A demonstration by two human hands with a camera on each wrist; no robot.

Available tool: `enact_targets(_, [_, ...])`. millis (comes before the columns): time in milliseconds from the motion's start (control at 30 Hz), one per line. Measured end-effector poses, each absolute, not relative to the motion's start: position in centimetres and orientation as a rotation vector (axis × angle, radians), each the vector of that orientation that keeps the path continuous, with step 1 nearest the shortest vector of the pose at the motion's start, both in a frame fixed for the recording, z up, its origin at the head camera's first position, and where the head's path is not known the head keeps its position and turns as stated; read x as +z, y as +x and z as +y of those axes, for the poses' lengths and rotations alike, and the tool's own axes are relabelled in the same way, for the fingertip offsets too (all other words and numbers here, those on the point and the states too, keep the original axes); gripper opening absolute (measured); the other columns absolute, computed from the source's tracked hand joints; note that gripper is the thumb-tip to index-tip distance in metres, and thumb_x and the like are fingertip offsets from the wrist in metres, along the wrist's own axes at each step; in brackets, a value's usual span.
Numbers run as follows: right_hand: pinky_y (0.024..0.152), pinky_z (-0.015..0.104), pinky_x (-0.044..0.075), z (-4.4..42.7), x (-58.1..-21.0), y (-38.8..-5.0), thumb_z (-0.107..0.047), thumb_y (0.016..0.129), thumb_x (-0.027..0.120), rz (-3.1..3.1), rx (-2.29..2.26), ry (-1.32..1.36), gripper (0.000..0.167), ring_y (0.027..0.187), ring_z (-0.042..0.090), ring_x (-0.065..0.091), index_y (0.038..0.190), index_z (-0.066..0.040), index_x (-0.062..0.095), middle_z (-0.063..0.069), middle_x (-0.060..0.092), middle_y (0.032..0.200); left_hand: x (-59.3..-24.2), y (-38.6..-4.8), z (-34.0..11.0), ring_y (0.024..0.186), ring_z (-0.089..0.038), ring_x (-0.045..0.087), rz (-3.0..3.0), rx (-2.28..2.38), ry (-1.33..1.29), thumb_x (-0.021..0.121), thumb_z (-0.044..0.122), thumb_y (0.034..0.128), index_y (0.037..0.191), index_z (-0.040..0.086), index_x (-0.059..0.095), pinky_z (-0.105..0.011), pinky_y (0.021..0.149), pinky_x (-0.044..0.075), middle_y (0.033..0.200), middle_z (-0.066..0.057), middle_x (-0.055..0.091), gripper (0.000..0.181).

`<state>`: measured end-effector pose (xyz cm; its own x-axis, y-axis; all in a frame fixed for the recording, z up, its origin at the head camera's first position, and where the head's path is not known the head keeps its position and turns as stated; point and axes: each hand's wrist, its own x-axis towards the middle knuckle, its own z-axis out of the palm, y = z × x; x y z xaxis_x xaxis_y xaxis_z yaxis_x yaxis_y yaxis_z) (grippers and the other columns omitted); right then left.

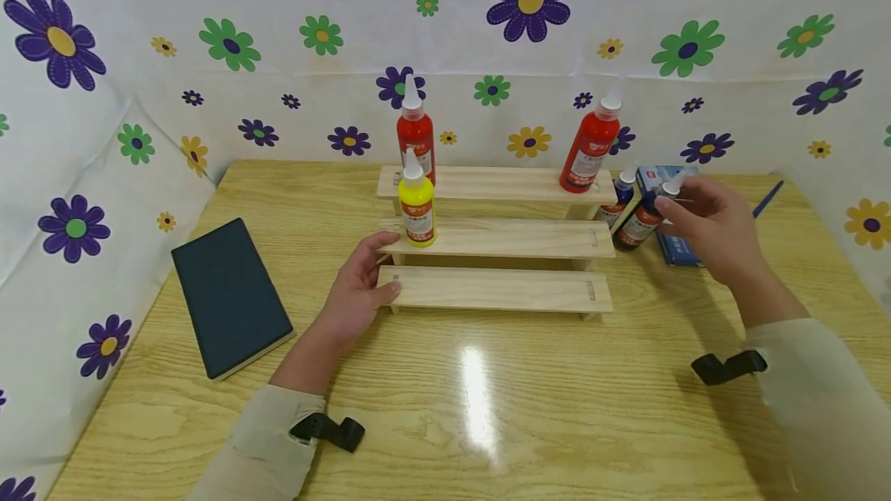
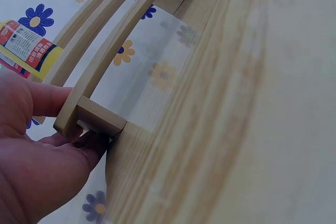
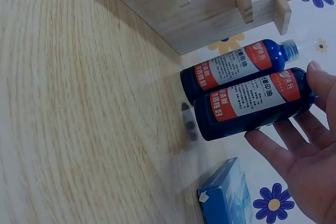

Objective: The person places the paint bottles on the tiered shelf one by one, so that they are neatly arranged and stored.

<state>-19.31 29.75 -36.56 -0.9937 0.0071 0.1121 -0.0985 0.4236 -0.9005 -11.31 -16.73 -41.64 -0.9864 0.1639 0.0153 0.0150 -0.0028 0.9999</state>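
My right hand (image 1: 720,230) pinches a dark ink bottle (image 1: 638,221) near its neck, and the bottle leans over. Right beside it stands a blue ink bottle (image 1: 616,198), partly hidden in the head view. My left hand (image 1: 355,288) grips the left end of a three-step wooden rack (image 1: 497,288), thumb on the lowest step; some fingers are hidden behind that end. A yellow bottle (image 1: 418,211) stands at the left of the middle step. On the top step are a red bottle (image 1: 415,130) at the left and another red bottle (image 1: 590,149), tilted, at the right.
A blue box (image 1: 678,253) lies behind my right hand, with a thin blue stick-like item (image 1: 769,199) to its right. At the left, a dark notebook (image 1: 233,296) lies on the wooden table (image 1: 418,424). A flower-patterned cloth (image 1: 459,45) hangs behind.
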Motion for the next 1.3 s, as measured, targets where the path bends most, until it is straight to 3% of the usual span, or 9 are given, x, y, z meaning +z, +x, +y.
enact_targets(300, [0.067, 0.024, 0.056, 29.4, -35.0, -17.5, -0.003, 0.095, 0.067, -2.348, 1.822, 0.135, 0.022, 0.095, 0.01, 0.065, 0.116, -0.004, 0.067, 0.0, 0.065, 0.112, -41.6, -11.2, -16.7, 0.133, -0.027, 0.041, 2.123, 2.159, 0.197, 0.053, -0.023, 0.0893, 0.146, 0.01, 0.043, -0.043, 0.112, 0.028, 0.15, -0.009, 0.04, 0.066])
enact_targets(533, [0.066, 0.024, 0.055, 28.8, -33.3, -16.4, 0.004, 0.092, 0.068, -2.167, 1.962, 0.264, 0.013, 0.089, 0.013, 0.069, 0.104, 0.005, 0.064, 0.004, 0.07, 0.104, -41.5, -11.3, -16.7, 0.134, -0.026, 0.041, 2.128, 2.153, 0.182, 0.053, -0.023, 0.0893, 0.145, 0.011, 0.043, -0.043, 0.112, 0.029, 0.15, -0.008, 0.041, 0.067])
enact_targets(800, [0.071, 0.024, 0.054, 27.4, -31.2, -15.9, 0.007, 0.093, 0.064, -2.16, 1.898, 0.409, 0.022, 0.094, 0.017, 0.068, 0.115, 0.009, 0.065, 0.009, 0.069, 0.109, -41.6, -11.3, -16.7, 0.134, -0.025, 0.041, 2.12, 2.158, 0.182, 0.053, -0.023, 0.0892, 0.145, 0.011, 0.043, -0.042, 0.112, 0.028, 0.15, -0.008, 0.041, 0.067])
enact_targets(1300, [0.077, 0.027, 0.053, 23.4, -29.8, -16.8, 0.011, 0.094, 0.059, -2.141, 1.976, 0.688, 0.019, 0.099, 0.023, 0.065, 0.113, 0.012, 0.062, 0.013, 0.066, 0.115, -41.5, -11.3, -16.6, 0.134, -0.025, 0.042, 2.128, 2.149, 0.158, 0.054, -0.023, 0.0897, 0.145, 0.013, 0.044, -0.043, 0.11, 0.032, 0.15, -0.008, 0.041, 0.066])
